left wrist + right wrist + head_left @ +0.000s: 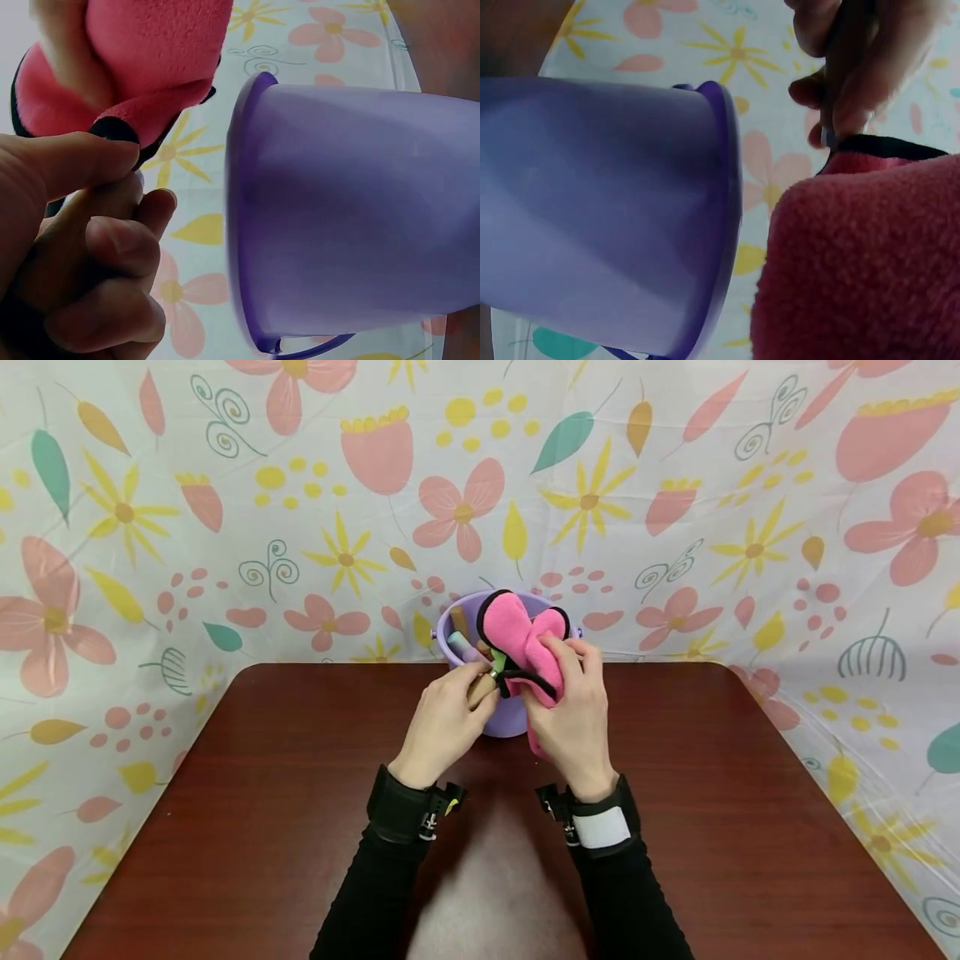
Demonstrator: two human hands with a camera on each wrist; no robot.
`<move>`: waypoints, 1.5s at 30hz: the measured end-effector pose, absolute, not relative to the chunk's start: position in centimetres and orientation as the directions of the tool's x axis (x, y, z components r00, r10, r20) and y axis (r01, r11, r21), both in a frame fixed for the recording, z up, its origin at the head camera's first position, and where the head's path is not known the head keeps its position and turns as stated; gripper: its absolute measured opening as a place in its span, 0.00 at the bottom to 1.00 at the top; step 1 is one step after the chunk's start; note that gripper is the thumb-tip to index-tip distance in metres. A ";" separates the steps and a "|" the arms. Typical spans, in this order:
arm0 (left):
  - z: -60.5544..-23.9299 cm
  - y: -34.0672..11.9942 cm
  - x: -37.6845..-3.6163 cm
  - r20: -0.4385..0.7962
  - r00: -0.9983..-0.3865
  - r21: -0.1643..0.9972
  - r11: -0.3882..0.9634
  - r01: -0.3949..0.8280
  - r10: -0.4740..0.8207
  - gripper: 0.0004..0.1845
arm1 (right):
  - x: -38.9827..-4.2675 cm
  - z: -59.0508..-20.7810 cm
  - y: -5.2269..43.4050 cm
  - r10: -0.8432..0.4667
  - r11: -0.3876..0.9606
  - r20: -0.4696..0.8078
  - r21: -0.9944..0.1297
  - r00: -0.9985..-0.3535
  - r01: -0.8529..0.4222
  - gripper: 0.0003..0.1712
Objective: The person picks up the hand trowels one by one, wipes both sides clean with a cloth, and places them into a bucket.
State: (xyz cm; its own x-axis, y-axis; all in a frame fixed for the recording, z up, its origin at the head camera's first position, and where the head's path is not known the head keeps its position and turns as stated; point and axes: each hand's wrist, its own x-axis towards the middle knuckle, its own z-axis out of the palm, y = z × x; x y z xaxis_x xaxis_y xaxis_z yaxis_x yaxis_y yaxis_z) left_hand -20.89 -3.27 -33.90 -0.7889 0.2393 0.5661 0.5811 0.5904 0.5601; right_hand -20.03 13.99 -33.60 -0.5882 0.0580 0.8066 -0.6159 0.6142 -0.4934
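A lilac plastic bucket (512, 717) (352, 217) (600, 210) stands at the far middle of the dark red table (262, 793). Several stick-like items poke out of it at its left side. My right hand (573, 710) grips a pink fleece cloth (521, 643) (142, 67) (862, 262) with black edging, held just above and in front of the bucket. My left hand (450, 714) (82, 255) curls its fingers round a brown wooden handle (482, 687) right beside the cloth's black edge. What sits at the handle's tip is hidden by the cloth.
A flowered sheet (150, 527) hangs behind and drapes around the table. The table's back edge runs just behind the bucket, with rounded corners left and right. Bare tabletop lies on both sides of my arms.
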 end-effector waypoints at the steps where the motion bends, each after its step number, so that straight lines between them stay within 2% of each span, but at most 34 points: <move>1: -34.0 -3.2 -20.9 0.570 -0.785 0.553 0.595 0.584 0.241 0.10 | -20.0 -33.6 13.9 0.036 0.613 0.803 -0.488 -0.595 -0.622 0.31; 6: -34.4 -2.9 -21.1 0.575 -0.775 0.523 0.609 0.596 0.264 0.08 | -19.9 -33.6 14.0 -0.067 0.596 0.782 -0.467 -0.620 -0.653 0.33; 9: -34.4 -2.9 -21.1 0.583 -0.763 0.507 0.608 0.611 0.280 0.07 | -20.1 -33.6 14.2 -0.076 0.594 0.781 -0.464 -0.620 -0.657 0.32; 16: -34.2 -2.8 -20.9 0.585 -0.746 0.511 0.570 0.643 0.318 0.03 | -20.8 -33.7 15.0 -0.007 0.592 0.778 -0.503 -0.628 -0.630 0.29; 28: -34.1 -2.9 -20.6 0.535 -0.768 0.531 0.567 0.630 0.353 0.14 | -21.3 -34.1 18.0 0.153 0.640 0.749 -0.572 -0.645 -0.512 0.29; 34: -34.1 -2.8 -20.6 0.522 -0.775 0.552 0.552 0.625 0.355 0.15 | -21.4 -34.1 18.7 0.206 0.640 0.719 -0.612 -0.664 -0.464 0.29; 45: -34.3 -3.1 -20.9 0.493 -0.807 0.617 0.524 0.587 0.324 0.16 | -21.3 -33.9 19.0 0.282 0.640 0.710 -0.640 -0.645 -0.425 0.29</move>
